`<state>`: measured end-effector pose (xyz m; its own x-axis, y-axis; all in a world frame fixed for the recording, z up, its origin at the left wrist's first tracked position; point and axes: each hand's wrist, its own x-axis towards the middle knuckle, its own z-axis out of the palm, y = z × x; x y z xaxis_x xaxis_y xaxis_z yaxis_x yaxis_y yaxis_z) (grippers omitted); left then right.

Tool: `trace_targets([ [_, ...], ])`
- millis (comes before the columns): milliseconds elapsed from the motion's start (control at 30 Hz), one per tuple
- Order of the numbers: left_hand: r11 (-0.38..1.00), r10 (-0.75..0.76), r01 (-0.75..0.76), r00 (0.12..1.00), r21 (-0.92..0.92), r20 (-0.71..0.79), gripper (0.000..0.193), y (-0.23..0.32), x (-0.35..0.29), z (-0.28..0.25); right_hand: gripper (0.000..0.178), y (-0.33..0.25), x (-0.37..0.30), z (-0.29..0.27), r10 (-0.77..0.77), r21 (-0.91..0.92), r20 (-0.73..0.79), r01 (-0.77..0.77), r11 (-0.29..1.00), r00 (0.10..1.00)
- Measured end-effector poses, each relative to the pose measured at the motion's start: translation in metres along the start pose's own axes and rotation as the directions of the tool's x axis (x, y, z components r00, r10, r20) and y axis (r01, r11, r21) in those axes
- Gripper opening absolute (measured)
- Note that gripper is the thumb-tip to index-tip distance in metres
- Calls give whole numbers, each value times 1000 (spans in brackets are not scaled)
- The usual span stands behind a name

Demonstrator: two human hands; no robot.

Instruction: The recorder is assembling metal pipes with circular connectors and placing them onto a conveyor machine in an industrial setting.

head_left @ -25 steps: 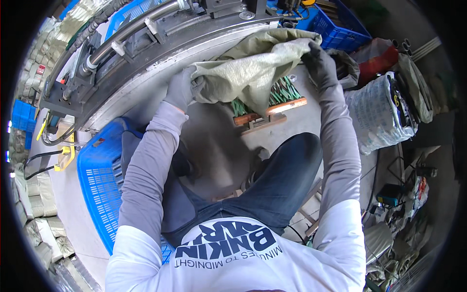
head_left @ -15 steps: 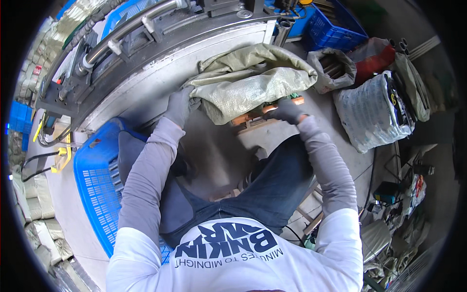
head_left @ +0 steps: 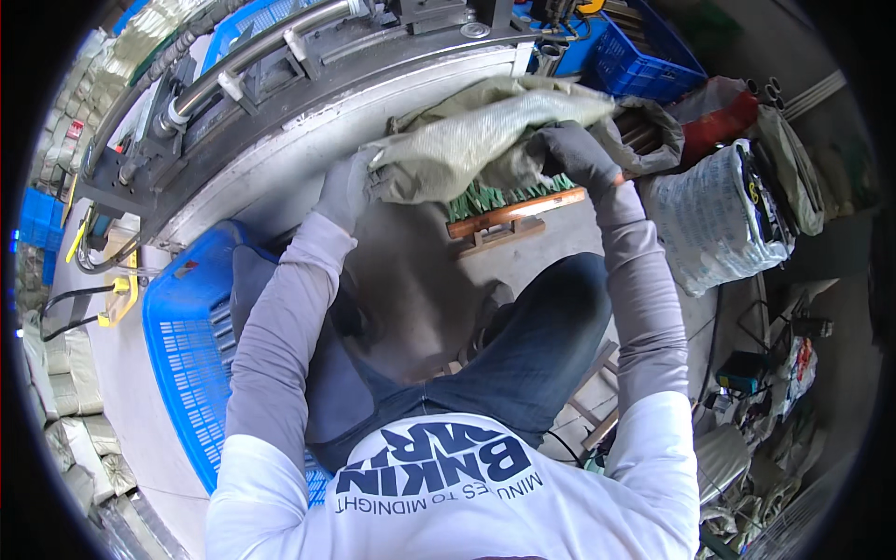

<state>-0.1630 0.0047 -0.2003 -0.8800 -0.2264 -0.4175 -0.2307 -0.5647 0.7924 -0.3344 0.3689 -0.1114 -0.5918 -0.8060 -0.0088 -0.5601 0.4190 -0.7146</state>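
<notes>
A pale green woven sack (head_left: 457, 149) is stretched between my two grey-gloved hands, its near edge bunched and raised. At its left corner, my left hand (head_left: 345, 191) is closed round the fabric. My right hand (head_left: 581, 154) grips the fold at the right side, its fingertips partly hidden in the cloth. Below the sack shows a row of green strips (head_left: 495, 197), standing along a reddish-brown wooden bar (head_left: 518, 213). The sack covers whatever lies farther back.
A machine with a steel rod (head_left: 219, 79) runs along the far left. A blue basket (head_left: 187, 355) stands by my left leg. To the right are a white bag (head_left: 705, 219), a sack of rods (head_left: 644, 135) and a blue crate (head_left: 644, 61).
My right hand has moved up and to the right, lifting the sack's near edge. More of the green strips and wooden bar now shows. My left hand has shifted only slightly.
</notes>
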Motion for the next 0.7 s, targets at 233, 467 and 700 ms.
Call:
trace_targets([
  [233, 950, 196, -196, 980, 244, 22, 38, -6, -37, 38, 27, 19, -29, 21, 410, -10, 44, -410, 912, 911],
  [467, 207, 40, -123, 992, 970, 118, 66, -17, -25, -1, 33, 17, -47, 15, 665, -388, 227, -560, 732, 712],
  [700, -363, 446, -179, 828, 914, 339, 72, -4, 60, 87, 41, -9, -13, 22, 466, -85, -237, -496, 864, 852],
])
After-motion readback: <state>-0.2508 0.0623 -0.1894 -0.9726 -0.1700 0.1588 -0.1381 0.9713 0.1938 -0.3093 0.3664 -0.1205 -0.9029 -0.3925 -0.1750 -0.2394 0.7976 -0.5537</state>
